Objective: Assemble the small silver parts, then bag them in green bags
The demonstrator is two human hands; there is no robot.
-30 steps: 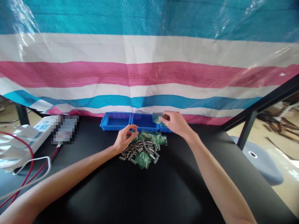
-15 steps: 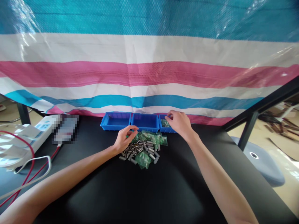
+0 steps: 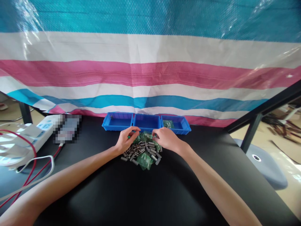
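A pile of small grey metal cylinders and thin pins (image 3: 138, 150) lies on the black table, mixed with small green plastic bags (image 3: 145, 160). My left hand (image 3: 126, 140) is over the pile's upper left edge, its thumb and forefinger curved with a gap between them. A bit of green shows by the thumb. At the upper right of the pile, my right hand (image 3: 167, 139) has its fingers curled down onto a green plastic bag, and its fingertips are partly hidden. Behind the pile, the right blue bin (image 3: 181, 124) holds a small green bag of parts (image 3: 168, 124).
Left of it stand a middle blue bin (image 3: 147, 120) and a left blue bin (image 3: 121, 117) with a tiny item inside. A white power strip (image 3: 44, 127) with cables and a blurred-out device (image 3: 68, 127) lie at left. A striped sheet (image 3: 150, 75) hangs behind.
My right hand has come from the right bin down and left to the pile, uncovering the bag in that bin. My left hand has stayed nearly where it was.
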